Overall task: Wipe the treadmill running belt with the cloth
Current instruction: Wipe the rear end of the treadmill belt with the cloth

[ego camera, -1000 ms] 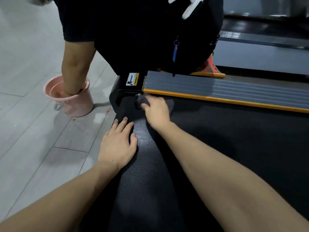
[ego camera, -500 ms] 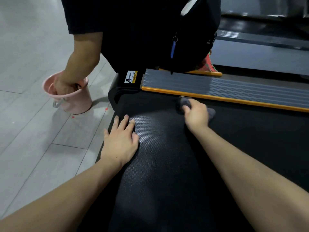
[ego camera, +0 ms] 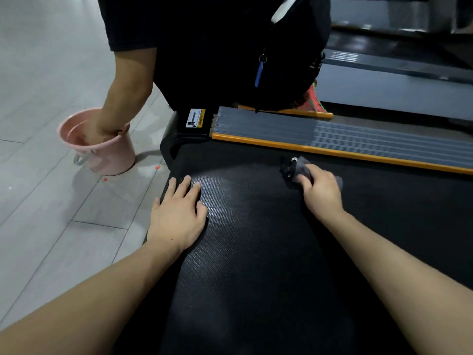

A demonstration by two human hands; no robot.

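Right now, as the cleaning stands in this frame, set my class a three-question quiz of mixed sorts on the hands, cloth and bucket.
1. True or false: the left hand lies flat on the running belt.
2. Which hand grips the cloth? A left, B right hand.
3. Fill in: another person's hand reaches into the pink ____ on the floor.

Key: 1 true; 2 B; 3 bucket.
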